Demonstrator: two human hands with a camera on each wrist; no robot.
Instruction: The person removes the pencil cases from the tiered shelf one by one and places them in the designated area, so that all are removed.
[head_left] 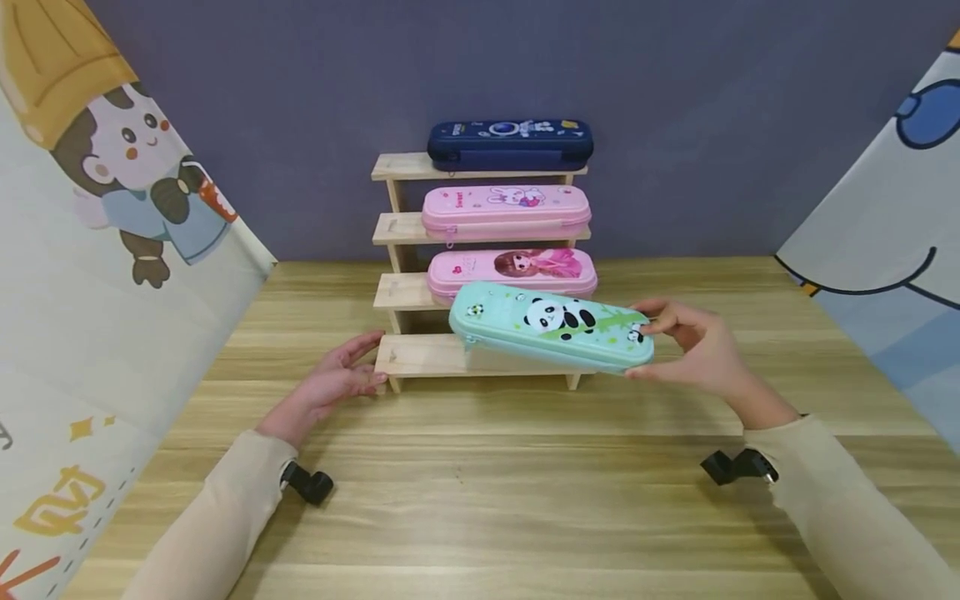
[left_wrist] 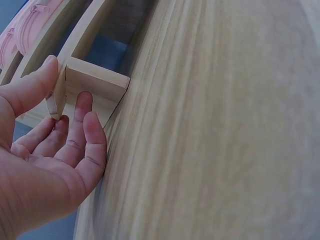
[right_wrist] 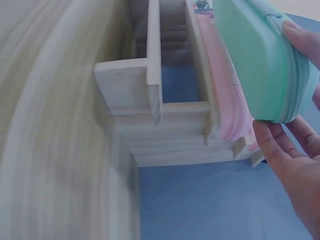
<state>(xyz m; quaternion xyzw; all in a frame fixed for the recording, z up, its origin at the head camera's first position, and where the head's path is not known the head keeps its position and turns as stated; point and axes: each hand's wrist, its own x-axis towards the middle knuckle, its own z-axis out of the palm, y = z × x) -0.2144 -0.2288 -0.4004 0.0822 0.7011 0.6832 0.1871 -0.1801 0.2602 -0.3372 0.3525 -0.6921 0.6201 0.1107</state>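
Panda case held above the lowest step of the rack.
Right hand (head_left: 693, 350) grips the mint pencil case (head_left: 551, 327) by its right end, long axis crosswise; relaxed left hand (head_left: 333, 385) rests against the wooden rack (head_left: 408, 357).

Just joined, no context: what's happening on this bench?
A person's right hand holds a mint green panda pencil case by its right end, tilted just above the bare bottom step of a wooden stepped rack. The left hand rests open against that step's left corner. The three higher steps hold a pink girl case, a pink bunny case and a navy case.
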